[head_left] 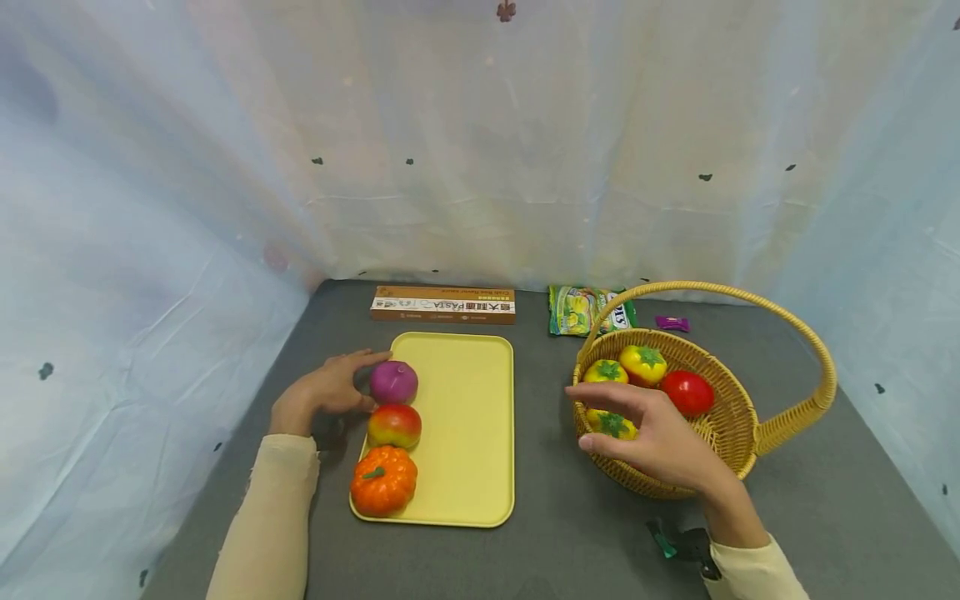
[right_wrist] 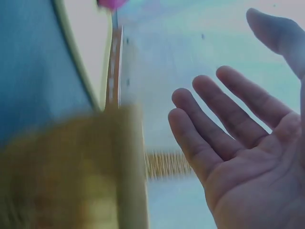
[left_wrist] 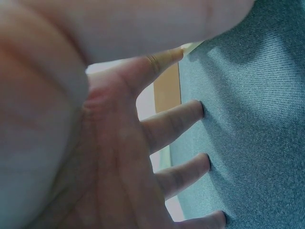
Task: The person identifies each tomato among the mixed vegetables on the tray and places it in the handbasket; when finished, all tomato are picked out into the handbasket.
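Observation:
My left hand (head_left: pixel 330 387) is at the left edge of a yellow tray (head_left: pixel 468 433), thumb and fingers spread beside a purple onion (head_left: pixel 393 383). In the left wrist view its fingers (left_wrist: pixel 178 121) reach down to the grey table, with nothing in the palm. Below the onion on the tray lie a red-and-yellow fruit (head_left: pixel 394 426) and an orange pumpkin (head_left: pixel 384 481). My right hand (head_left: pixel 660 433) hovers over the near left side of a wicker basket (head_left: pixel 738 408), fingers extended and thumb apart, holding nothing. Inside are several yellow fruits (head_left: pixel 643 364) with green tops and a red one (head_left: pixel 687 393).
A brown pasta box (head_left: pixel 442 305) lies behind the tray. Behind the basket are a green snack bag (head_left: pixel 581 310) and a small purple packet (head_left: pixel 672 323). The basket's tall handle (head_left: pixel 813 358) arches over it to the right. A pale curtain (head_left: pixel 480 167) surrounds the table.

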`<action>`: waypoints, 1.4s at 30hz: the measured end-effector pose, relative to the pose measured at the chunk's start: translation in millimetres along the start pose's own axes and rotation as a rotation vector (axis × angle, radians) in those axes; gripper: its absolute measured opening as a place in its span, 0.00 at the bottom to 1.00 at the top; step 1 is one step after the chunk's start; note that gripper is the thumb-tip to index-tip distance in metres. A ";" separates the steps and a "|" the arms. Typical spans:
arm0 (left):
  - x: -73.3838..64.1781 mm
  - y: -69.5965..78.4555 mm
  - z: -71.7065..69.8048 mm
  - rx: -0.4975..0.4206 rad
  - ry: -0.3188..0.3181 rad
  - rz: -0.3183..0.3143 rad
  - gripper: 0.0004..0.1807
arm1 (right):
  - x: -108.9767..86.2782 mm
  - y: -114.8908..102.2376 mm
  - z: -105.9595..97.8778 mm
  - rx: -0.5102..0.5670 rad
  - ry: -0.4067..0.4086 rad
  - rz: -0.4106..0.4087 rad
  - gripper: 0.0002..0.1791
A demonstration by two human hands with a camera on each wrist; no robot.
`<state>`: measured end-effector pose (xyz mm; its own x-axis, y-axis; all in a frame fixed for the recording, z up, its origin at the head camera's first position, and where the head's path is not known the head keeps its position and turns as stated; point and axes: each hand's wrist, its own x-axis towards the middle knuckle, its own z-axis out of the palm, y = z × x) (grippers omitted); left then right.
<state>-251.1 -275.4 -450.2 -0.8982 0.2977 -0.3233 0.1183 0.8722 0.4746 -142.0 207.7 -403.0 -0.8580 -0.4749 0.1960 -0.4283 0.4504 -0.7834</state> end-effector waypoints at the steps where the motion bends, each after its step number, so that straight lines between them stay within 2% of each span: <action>1: -0.4 0.4 -0.3 0.000 -0.001 -0.001 0.50 | 6.3 -3.1 6.5 0.020 -0.016 -0.006 0.30; 6: -2.1 0.8 -1.7 0.000 -0.001 -0.008 0.50 | 37.7 -16.5 41.7 0.126 -0.105 -0.029 0.30; 14: -2.2 2.5 -1.5 0.016 0.011 0.005 0.50 | 86.9 -23.5 98.4 0.243 -0.225 -0.126 0.29; 19: -1.5 1.1 -1.1 0.027 0.025 0.027 0.50 | 114.0 -21.0 130.0 0.247 -0.260 -0.138 0.29; 23: -0.6 -0.3 -1.1 0.029 0.028 0.028 0.50 | 131.0 -16.8 152.3 0.207 -0.279 -0.148 0.31; 28: 0.0 -1.3 -1.2 0.038 0.022 0.035 0.50 | 141.7 -17.1 170.9 0.159 -0.280 -0.092 0.30; 34: -0.9 0.7 -2.5 0.036 0.026 0.051 0.49 | 145.4 -22.9 183.1 0.112 -0.224 -0.046 0.25; 38: -2.0 1.5 -2.8 0.029 0.029 0.050 0.49 | 143.0 -23.8 184.8 0.102 -0.194 -0.024 0.21; 42: -1.2 1.1 -1.8 0.029 0.029 0.052 0.50 | 136.6 -17.8 177.0 0.126 -0.177 -0.006 0.21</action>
<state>-250.6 -275.5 -447.9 -0.9024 0.3321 -0.2746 0.1773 0.8669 0.4660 -201.4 1.0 -466.7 -0.7878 -0.6073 0.1027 -0.3845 0.3547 -0.8522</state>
